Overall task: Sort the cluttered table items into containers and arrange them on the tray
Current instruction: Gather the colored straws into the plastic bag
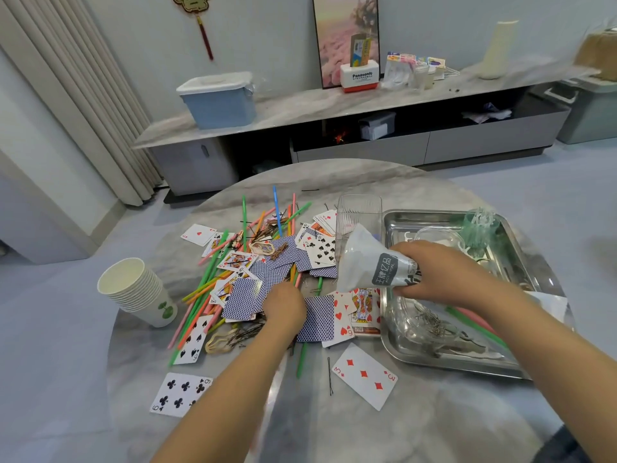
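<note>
A heap of playing cards (317, 317), coloured straws (213, 262), rubber bands (218, 342) and hairpins (330, 375) covers the round marble table (334, 429). My left hand (283, 305) reaches down into the heap with curled fingers; what it touches is hidden. My right hand (444, 272) grips a clear plastic cup (367, 262) with a grey label, tilted on its side at the left edge of the steel tray (434, 360). The tray holds clear containers with hairpins, some straws (474, 320) and a green-tinted bag (479, 227).
A stack of paper cups (140, 292) leans at the table's left. A tall clear ribbed container (359, 212) stands behind the tilted cup. Single cards (365, 375) lie near the front. Beyond the table stands a long low cabinet (334, 128) with a blue bin.
</note>
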The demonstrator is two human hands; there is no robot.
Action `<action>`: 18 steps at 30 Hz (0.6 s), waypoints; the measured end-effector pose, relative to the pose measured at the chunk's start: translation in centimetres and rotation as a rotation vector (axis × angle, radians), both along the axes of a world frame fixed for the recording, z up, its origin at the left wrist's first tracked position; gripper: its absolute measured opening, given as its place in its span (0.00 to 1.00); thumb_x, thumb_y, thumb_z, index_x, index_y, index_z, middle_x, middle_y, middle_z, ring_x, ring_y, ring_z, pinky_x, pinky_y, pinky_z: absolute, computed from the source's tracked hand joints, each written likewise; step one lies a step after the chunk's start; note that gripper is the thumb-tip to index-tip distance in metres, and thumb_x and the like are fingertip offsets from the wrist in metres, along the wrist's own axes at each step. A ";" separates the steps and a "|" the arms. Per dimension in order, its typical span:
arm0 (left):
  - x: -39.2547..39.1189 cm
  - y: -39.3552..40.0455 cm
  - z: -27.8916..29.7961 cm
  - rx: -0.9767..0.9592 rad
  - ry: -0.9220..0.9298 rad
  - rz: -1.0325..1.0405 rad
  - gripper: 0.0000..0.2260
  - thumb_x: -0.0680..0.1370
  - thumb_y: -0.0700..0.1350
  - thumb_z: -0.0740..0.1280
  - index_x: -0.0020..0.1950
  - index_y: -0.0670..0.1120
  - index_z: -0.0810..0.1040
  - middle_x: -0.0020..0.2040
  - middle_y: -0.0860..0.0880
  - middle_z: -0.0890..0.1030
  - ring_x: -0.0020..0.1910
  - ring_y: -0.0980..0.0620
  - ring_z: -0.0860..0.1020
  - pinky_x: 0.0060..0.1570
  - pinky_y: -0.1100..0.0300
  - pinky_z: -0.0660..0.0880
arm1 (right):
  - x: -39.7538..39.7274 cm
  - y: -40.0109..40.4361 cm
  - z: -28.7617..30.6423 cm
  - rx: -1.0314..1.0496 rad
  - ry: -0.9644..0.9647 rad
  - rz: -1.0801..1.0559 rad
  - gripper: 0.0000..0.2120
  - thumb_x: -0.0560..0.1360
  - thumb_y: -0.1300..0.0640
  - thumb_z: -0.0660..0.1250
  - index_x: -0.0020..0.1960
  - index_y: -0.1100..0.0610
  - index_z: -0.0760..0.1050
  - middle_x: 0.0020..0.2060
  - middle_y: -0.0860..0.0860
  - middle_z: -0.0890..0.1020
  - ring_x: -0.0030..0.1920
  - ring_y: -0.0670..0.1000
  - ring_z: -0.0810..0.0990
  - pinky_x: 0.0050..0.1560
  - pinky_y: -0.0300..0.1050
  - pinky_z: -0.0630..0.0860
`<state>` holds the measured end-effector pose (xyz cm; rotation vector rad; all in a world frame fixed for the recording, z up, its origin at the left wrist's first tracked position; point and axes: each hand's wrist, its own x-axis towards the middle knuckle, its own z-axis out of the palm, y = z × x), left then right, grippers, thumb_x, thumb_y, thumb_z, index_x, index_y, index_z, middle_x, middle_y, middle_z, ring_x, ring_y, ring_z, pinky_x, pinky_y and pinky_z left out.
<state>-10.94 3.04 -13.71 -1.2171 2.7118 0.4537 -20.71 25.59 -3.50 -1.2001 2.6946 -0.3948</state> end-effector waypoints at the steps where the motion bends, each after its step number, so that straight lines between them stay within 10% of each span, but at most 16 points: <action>1: 0.2 0.1 0.0 0.023 -0.020 0.005 0.08 0.79 0.39 0.60 0.57 0.39 0.73 0.54 0.43 0.78 0.51 0.45 0.78 0.43 0.55 0.74 | 0.0 0.1 0.0 0.008 0.005 -0.001 0.25 0.68 0.45 0.72 0.63 0.43 0.70 0.53 0.44 0.77 0.51 0.47 0.76 0.46 0.42 0.72; 9: 3.3 -0.7 2.8 0.368 -0.127 -0.003 0.06 0.78 0.35 0.57 0.42 0.37 0.71 0.35 0.46 0.69 0.30 0.51 0.68 0.25 0.64 0.61 | 0.2 -0.1 0.1 0.021 0.007 -0.002 0.21 0.68 0.46 0.72 0.58 0.44 0.71 0.49 0.43 0.77 0.47 0.47 0.75 0.41 0.42 0.70; 18: 8.3 0.5 1.4 0.879 0.244 0.201 0.12 0.81 0.41 0.53 0.38 0.42 0.65 0.27 0.46 0.66 0.23 0.52 0.65 0.25 0.62 0.65 | 0.9 -0.3 0.8 0.014 -0.023 0.000 0.19 0.66 0.48 0.74 0.54 0.44 0.72 0.49 0.45 0.80 0.47 0.49 0.77 0.47 0.48 0.75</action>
